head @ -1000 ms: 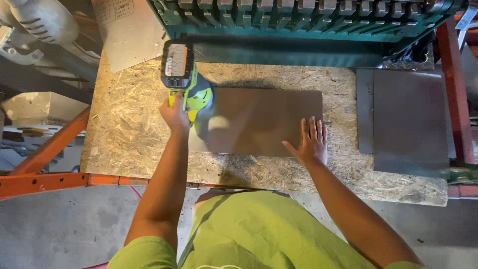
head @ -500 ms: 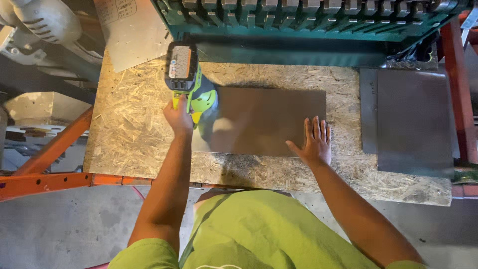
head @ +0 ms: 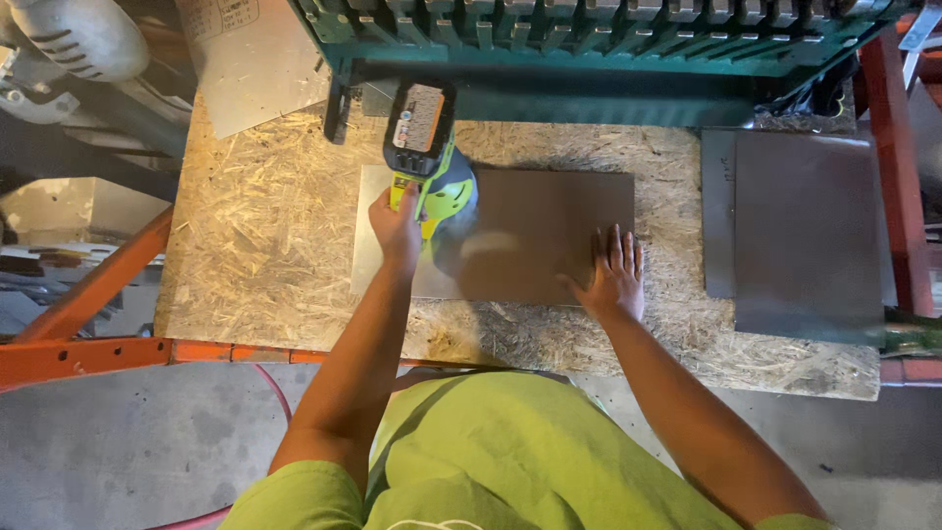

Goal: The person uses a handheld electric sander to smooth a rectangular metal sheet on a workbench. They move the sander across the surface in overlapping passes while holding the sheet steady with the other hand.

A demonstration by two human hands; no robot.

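Note:
A flat grey metal sheet [head: 549, 231] lies on a chipboard bench top [head: 255, 255]. My left hand [head: 397, 224] grips the handle of a lime-green cordless sander [head: 432, 162] with a black battery pack, which rests on the sheet's left part. A lighter, shinier patch shows on the sheet around and below the sander. My right hand [head: 613, 275] lies flat with fingers spread on the sheet's lower right edge.
A stack of similar grey sheets [head: 805, 231] sits at the bench's right end. A green machine [head: 589, 39] runs along the back. Orange steel frame rails [head: 88, 348] border the bench at left and right [head: 898, 167]. A loose pale sheet [head: 255, 64] lies back left.
The sander and my left hand have shifted a little to the right across the sheet. My right hand has stayed flat on the sheet's right edge.

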